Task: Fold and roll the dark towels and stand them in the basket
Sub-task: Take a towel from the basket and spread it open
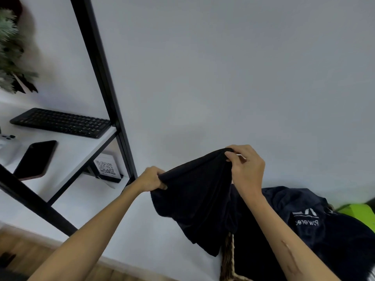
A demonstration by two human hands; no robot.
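Both hands hold one dark towel point(194, 199) up in front of the white wall. The left hand point(151, 179) has its grip clenched on the towel's left edge, and the right hand point(246, 169) pinches the top corner higher up. The cloth hangs over a woven basket point(228, 258) heaped with more dark towels point(304, 216). A keyboard point(60, 122) and phone point(35, 159) lie on the desk point(81, 147) at left.
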